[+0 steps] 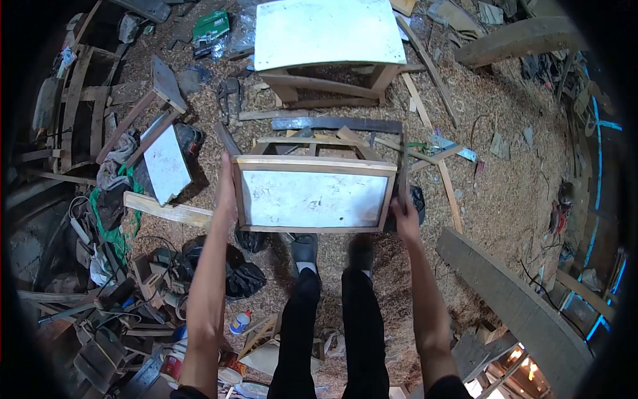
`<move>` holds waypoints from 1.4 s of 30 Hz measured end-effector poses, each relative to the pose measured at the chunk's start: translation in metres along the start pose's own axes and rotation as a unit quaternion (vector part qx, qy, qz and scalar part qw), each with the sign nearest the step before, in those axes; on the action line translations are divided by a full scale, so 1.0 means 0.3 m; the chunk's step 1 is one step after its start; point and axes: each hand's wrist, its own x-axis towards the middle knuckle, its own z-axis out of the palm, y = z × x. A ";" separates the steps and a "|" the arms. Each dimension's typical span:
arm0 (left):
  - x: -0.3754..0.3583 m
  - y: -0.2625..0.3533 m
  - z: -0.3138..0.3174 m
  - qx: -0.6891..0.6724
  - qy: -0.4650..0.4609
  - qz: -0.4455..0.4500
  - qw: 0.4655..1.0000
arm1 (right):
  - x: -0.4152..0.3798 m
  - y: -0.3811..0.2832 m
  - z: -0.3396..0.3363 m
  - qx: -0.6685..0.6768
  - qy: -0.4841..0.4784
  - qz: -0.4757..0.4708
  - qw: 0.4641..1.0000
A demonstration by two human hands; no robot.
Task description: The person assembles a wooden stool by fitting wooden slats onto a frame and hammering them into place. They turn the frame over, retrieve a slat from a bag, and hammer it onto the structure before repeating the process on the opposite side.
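Note:
In front of my legs is a small wooden frame with a white panel set inside its light wood border. The panel is smudged and has a small dark spot near its lower right. My left hand presses along the frame's left side, its fingers pointing away from me. At the right side, my right hand is wrapped round the edge by a dark upright strip of wood. More wooden bars of the piece show behind its far edge. The undersides of my fingers are partly hidden.
A white-topped wooden table stands ahead. A tilted piece with a white board lies at left, near black bags. Loose wood strips and shavings cover the floor; a thick beam slants at right.

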 end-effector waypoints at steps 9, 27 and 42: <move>0.186 -0.141 -0.019 0.251 0.212 0.170 0.929 | 0.391 0.113 -0.175 -0.459 -0.010 -0.023 0.888; -0.002 -0.395 -0.278 0.048 0.094 0.192 0.976 | 0.058 -0.161 0.074 0.294 -0.245 0.257 0.887; -0.233 -0.501 -0.171 -0.007 0.079 0.122 0.989 | -0.223 0.066 0.128 0.176 -0.011 0.024 0.984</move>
